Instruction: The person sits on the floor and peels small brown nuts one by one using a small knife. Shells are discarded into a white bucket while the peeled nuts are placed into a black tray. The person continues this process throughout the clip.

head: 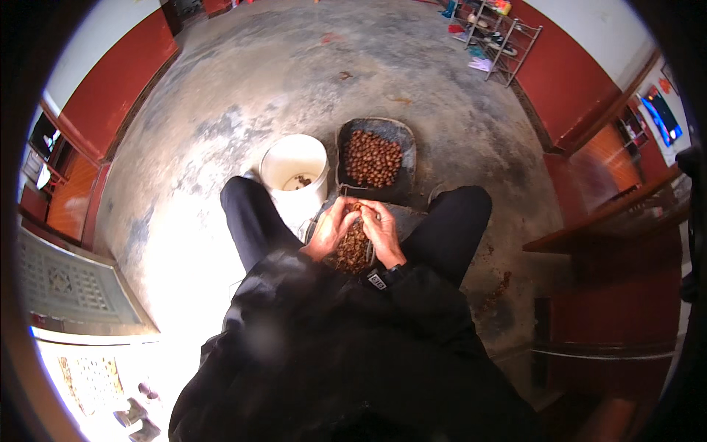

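My left hand (330, 227) and my right hand (382, 229) meet at the fingertips between my knees, with a small brown nut (354, 207) pinched between them. Below them lies a heap of broken brown shells or husks (352, 250) in a dark container, partly hidden by my hands and sleeves. Just beyond my hands stands a dark, worn basin (407, 138) holding many round reddish-brown nuts (373, 159). To its left is a white plastic bucket (268, 168) with a few dark pieces at the bottom.
My dark-trousered knees rise on both sides. Brown debris (500, 290) is scattered over the concrete floor (237, 88) at the right. A metal shoe rack (513, 52) stands by the far right wall, and a wooden ledge (596, 215) juts in from the right.
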Available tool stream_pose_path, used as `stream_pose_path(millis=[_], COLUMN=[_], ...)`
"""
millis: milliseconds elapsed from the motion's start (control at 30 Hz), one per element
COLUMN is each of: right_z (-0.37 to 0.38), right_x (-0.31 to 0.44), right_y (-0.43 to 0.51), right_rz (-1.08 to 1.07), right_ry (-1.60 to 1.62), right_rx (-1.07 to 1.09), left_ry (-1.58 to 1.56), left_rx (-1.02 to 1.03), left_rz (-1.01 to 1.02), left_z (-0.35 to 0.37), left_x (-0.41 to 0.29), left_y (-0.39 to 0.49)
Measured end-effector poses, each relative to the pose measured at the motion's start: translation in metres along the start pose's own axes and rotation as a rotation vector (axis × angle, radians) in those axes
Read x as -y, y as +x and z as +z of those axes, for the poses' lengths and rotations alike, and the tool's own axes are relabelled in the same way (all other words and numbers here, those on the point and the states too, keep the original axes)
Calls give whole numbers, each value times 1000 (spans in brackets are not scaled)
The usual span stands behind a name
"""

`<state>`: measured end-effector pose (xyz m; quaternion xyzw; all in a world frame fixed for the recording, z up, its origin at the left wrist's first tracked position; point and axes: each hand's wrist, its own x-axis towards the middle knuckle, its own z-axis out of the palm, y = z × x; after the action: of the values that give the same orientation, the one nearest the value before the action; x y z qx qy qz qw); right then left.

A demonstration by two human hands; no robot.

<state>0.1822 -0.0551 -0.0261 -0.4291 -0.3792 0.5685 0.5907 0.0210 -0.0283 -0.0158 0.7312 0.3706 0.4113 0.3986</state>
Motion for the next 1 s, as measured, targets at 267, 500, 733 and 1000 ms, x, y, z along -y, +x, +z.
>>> stream_pose_path(millis=[267, 500, 733, 1000], right_z=[-3, -8, -4, 2], right_x=[10, -18, -25, -25], right_y=[-3, 10, 6, 6], right_rz=[105, -61, 1, -149], right_ry=[-58, -383, -53, -260], right_rx=[-15, -46, -96, -204], left_ry=[-103, -183, -16, -35], left_rx=[29, 68, -176, -188], left_rz=[-78, -129, -20, 9], left_z=[0, 3, 33, 38], left_x=[-19, -16, -7, -15], left_y=[3, -1, 5, 5])
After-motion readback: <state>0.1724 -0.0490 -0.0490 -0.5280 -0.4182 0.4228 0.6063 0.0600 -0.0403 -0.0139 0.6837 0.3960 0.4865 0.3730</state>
